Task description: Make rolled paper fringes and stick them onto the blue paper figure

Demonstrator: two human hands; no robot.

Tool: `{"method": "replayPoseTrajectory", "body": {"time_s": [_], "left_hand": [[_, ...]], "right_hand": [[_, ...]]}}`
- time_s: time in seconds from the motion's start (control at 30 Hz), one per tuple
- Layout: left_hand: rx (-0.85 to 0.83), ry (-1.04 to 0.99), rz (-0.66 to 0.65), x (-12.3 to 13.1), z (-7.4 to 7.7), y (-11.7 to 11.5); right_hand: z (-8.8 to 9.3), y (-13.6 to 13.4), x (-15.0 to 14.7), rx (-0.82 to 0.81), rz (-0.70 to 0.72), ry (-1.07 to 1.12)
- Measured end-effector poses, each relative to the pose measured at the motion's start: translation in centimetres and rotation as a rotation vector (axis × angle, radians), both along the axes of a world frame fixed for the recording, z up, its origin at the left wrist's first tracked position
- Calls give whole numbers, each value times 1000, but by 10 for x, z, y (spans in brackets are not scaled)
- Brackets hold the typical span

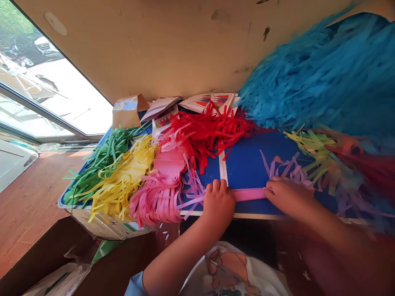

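Note:
A pinkish-purple paper tassel (249,194) is stretched nearly level between my hands, close to the table's front edge. Its middle is a narrow folded band, and loose fringe spreads beyond each hand. My left hand (219,203) is closed around the left part of the band. The right part is pinched in my right hand (286,195), with thumb and forefinger together. Beside my left hand lies a bundle of pink fringed paper (160,193). Red fringed paper (210,131) sits behind it. Past my right hand, light green fringe (314,144) mixes with other colours and partly blurs.
Yellow fringe (126,172) and green fringe (105,160) cover the left of the blue table (247,160). A large blue fringe heap (308,78) is at the back right. Printed packets (162,107) lean by the wall. An open cardboard box (117,263) stands below left, near a window (70,98).

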State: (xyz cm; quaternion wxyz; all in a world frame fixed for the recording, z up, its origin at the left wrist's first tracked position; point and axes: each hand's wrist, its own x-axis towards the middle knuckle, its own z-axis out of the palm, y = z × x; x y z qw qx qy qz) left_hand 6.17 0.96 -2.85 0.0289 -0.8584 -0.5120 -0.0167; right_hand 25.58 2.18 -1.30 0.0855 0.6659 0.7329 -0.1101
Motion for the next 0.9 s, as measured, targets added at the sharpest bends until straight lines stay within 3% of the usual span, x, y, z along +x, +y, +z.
{"method": "replayPoseTrajectory", "body": {"time_s": [0.23,0.5,0.9], "left_hand": [[-43,20,49,1,1,1],[-117,35,25,-2,2,5],[-201,79,18,-11,9,17]], "right_hand": [[-5,-2,-3,102,22,-73],[-13,-9,-2,517,156,-187],[-16,-3,-6,420,150,-172]]}}
